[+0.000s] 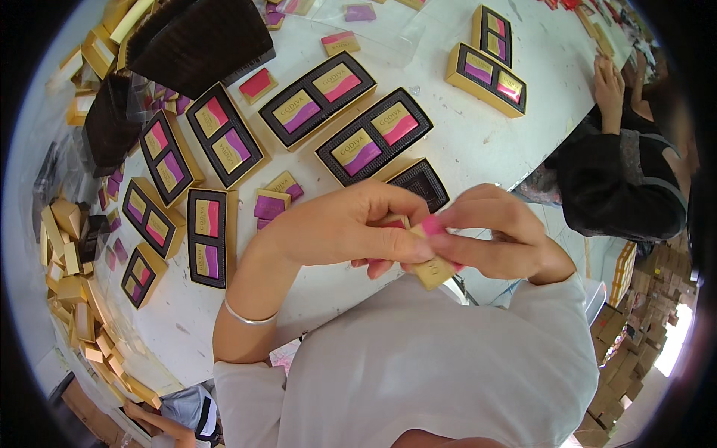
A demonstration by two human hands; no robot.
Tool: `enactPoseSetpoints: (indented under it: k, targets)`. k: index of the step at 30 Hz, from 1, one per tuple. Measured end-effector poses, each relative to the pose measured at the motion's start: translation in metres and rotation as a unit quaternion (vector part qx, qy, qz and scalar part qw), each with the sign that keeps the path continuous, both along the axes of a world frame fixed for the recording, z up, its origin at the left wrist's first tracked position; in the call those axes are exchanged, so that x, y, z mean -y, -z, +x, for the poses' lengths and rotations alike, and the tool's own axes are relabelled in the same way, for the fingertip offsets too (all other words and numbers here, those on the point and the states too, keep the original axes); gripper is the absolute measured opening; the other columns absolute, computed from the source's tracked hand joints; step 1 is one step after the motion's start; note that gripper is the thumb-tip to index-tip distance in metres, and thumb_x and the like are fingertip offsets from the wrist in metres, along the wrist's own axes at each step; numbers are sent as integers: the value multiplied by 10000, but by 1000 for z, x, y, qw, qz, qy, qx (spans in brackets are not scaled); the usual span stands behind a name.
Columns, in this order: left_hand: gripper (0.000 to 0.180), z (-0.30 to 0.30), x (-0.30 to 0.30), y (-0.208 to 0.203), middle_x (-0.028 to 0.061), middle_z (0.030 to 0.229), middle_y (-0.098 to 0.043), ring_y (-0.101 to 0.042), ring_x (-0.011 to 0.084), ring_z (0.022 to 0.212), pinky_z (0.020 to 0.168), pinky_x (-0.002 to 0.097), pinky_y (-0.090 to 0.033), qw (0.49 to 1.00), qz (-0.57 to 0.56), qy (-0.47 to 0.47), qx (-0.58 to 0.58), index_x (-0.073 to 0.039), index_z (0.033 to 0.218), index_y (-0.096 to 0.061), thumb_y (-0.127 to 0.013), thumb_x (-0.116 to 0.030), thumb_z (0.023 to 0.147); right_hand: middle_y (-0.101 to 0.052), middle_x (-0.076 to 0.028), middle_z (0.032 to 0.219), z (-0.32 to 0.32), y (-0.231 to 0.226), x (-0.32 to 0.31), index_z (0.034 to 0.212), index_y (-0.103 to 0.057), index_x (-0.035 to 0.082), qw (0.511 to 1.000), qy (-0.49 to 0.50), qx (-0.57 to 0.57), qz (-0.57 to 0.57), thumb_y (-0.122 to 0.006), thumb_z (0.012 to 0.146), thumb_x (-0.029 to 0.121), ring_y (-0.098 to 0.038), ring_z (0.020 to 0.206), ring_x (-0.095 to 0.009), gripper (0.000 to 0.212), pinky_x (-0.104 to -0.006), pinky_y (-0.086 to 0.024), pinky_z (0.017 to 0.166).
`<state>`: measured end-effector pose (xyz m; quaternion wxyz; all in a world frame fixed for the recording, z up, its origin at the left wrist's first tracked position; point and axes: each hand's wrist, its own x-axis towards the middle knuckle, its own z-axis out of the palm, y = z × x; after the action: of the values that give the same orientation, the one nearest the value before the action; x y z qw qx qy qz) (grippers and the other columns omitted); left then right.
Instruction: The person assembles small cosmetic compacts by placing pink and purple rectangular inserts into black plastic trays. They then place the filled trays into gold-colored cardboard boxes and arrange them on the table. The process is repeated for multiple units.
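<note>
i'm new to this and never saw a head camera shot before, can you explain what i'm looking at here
There is no machine here: these are a person's own bare left hand and right hand. The single picture comes from a wide fisheye camera on that person's head, looking down, so straight edges bend near the rim.

On the white table are gold-sided boxes with black inserts, most showing one gold-and-pink and one gold-and-purple packet. Loose packets lie among them. Toward the left are a stack of black trays and a heap of gold boxes.

Both hands pinch a small gold-and-pink packet between their fingers. Other people show at the right edge and lower left.
</note>
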<state>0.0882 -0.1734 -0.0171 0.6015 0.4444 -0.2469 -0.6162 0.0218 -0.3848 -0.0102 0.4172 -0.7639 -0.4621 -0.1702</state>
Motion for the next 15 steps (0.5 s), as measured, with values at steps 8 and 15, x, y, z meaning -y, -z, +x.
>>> enactPoseSetpoints:
  k: [8, 15]
  targets:
    - [257, 11, -18, -20, 29, 711, -542, -466, 59, 504, 440, 178, -309, 898, 60, -413, 140, -46, 868, -528, -461, -284, 936, -544, -111, 829, -11, 13, 1, 899, -627, -43, 927, 128, 94, -340, -693, 660, 64, -569, 772, -230, 270, -317, -479, 641]
    - [233, 11, -27, -27, 45, 750, -545, -474, 77, 531, 453, 192, -313, 875, 14, -465, 133, -40, 920, -524, -444, -258, 945, -479, -18, 745, 14, 34, 3, 818, -598, 92, 951, 123, -244, -146, -704, 700, 68, -483, 717, -184, 161, -313, -322, 641]
